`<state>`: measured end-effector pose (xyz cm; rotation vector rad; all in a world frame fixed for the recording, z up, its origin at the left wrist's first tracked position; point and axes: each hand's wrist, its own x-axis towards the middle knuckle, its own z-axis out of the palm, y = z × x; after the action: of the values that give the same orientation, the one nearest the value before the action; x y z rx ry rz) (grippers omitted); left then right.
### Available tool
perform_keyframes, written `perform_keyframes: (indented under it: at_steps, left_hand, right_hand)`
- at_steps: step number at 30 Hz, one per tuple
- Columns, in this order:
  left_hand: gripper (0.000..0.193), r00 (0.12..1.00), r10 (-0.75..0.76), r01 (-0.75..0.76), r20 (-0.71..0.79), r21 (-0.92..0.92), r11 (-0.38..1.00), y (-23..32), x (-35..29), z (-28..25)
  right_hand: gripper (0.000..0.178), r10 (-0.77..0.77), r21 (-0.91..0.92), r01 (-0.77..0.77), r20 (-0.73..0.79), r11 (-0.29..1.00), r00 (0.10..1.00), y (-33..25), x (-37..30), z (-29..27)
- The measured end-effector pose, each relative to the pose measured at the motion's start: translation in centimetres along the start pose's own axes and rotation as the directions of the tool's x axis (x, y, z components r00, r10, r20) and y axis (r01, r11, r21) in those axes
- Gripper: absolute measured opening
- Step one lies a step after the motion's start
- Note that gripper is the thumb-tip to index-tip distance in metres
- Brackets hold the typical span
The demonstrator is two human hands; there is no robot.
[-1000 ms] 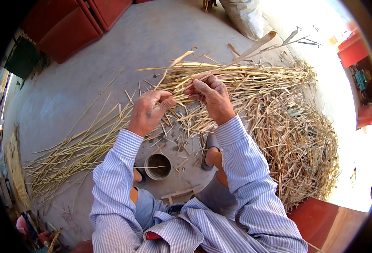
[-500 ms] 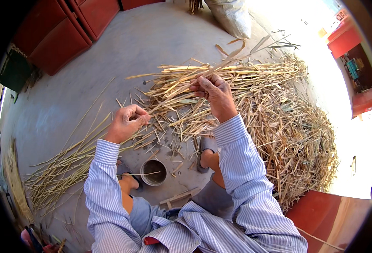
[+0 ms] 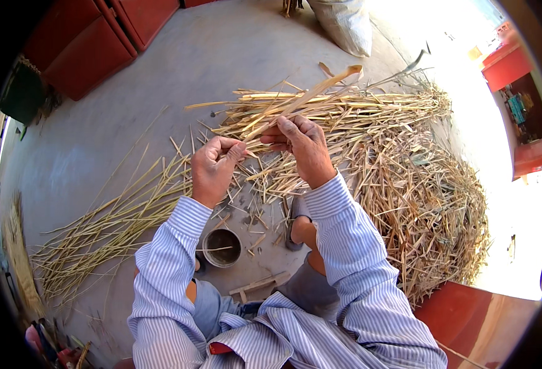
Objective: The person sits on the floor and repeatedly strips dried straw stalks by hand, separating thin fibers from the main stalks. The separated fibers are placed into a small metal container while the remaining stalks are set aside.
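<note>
The dry stalk (image 3: 317,92) hangs in the air just over the straw, and from far off I see its curly leaf end point up and away to the right. The right hand (image 3: 298,144) is closed, with thumb and fingers holding the stalk. The left hand (image 3: 216,166) is near the low end, thumb close to the fingers, but I cannot tell if they pinch the stalk too. Right behind the hands lies a thick straw bundle (image 3: 375,106), and a big messy heap (image 3: 424,209) sits to the right. On the left, thin bare stems (image 3: 111,227) lie in a loose bunch on the grey floor (image 3: 68,160). I think those stems show some work is done, and this stalk looks only part done, since its wide leaf is still on. The bundle looks like a lot left, though I cannot count it. Near the feet is a round pot (image 3: 223,264) with a thin stick (image 3: 219,249) across it, and a piece of wood (image 3: 260,284). Farther out are a pale sack (image 3: 345,27), red seats (image 3: 90,46) and a green bin (image 3: 22,92).
</note>
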<state>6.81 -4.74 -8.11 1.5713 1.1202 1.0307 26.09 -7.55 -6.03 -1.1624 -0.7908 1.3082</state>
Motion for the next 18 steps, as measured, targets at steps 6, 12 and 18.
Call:
perform_keyframes:
  at_steps: [6,12,18]
  left_hand:
    - [0.016,0.763,0.646,-0.526,0.022,0.600,0.602,0.5,0.8,-1.9]
    - [0.024,0.967,0.089,-0.061,-0.239,0.122,0.991,1.9,2.0,-5.7]
    - [0.030,0.948,0.266,-0.319,0.176,0.568,0.759,-1.2,0.8,-5.7]
  right_hand:
    - [0.029,0.049,0.077,-0.043,-0.071,0.996,0.996,0.6,-0.1,0.6]
    - [0.025,0.020,0.056,-0.012,-0.144,0.998,0.989,0.6,1.5,-1.9]
    - [0.024,-0.005,0.036,0.007,-0.078,0.999,0.997,0.0,1.3,-2.0]
